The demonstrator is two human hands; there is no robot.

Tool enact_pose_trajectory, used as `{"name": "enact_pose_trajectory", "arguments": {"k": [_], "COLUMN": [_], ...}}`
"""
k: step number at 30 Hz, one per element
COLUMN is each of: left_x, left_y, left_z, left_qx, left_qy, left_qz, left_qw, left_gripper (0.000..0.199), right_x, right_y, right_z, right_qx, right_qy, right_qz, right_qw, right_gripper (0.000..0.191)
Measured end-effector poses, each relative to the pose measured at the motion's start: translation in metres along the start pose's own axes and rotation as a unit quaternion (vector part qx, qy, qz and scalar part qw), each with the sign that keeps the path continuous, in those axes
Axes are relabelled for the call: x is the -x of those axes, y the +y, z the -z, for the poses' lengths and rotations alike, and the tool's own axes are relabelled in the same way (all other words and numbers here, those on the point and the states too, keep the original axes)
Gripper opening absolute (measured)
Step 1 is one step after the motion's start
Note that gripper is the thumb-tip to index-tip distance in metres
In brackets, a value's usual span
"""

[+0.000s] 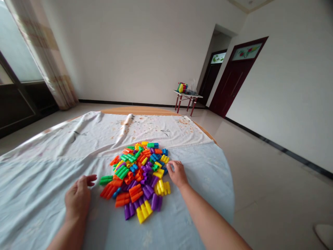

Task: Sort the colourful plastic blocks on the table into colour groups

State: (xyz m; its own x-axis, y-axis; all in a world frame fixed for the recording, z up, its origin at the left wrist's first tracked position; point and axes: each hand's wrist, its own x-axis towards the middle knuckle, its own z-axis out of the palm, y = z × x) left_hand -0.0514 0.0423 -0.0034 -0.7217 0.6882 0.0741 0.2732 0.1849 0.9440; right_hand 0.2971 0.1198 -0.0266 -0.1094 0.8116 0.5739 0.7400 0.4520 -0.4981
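Observation:
A heap of colourful plastic tube blocks (139, 177), in orange, green, purple, yellow and blue, lies on a pale blue cloth (47, 194) over a round table. My left hand (78, 198) rests flat on the cloth just left of the heap, fingers spread, close to a green block (106, 180). My right hand (177, 173) sits at the heap's right edge with its fingertips touching the yellow and blue blocks there. Neither hand holds anything.
A white stained cloth (145, 128) covers the table's far half, with the wooden rim (140, 110) showing beyond. A small red-legged table (186, 99) with bags stands by the far wall. Dark doors (235, 78) are at right, a curtain (47, 55) at left.

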Motion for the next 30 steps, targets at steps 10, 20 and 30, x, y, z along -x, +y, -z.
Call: {"name": "enact_pose_trajectory", "arguments": {"k": [10, 20, 30], "left_x": [0.021, 0.038, 0.039], "left_y": [0.018, 0.023, 0.017], "left_z": [0.003, -0.011, -0.013], "left_qx": [0.028, 0.026, -0.009], "left_qy": [0.015, 0.045, 0.031], "left_qz": [0.014, 0.013, -0.002], "left_qw": [0.999, 0.999, 0.999], "left_gripper": [0.034, 0.041, 0.036], "right_x": [-0.001, 0.001, -0.028], "right_y": [0.001, -0.015, -0.079], "right_z": [0.003, 0.016, 0.000], "right_qx": [-0.038, -0.139, -0.148], "right_qy": [0.004, 0.029, -0.116], "right_qz": [0.009, 0.039, 0.111], "right_qw": [0.999, 0.989, 0.976], "right_gripper": [0.025, 0.020, 0.024]}}
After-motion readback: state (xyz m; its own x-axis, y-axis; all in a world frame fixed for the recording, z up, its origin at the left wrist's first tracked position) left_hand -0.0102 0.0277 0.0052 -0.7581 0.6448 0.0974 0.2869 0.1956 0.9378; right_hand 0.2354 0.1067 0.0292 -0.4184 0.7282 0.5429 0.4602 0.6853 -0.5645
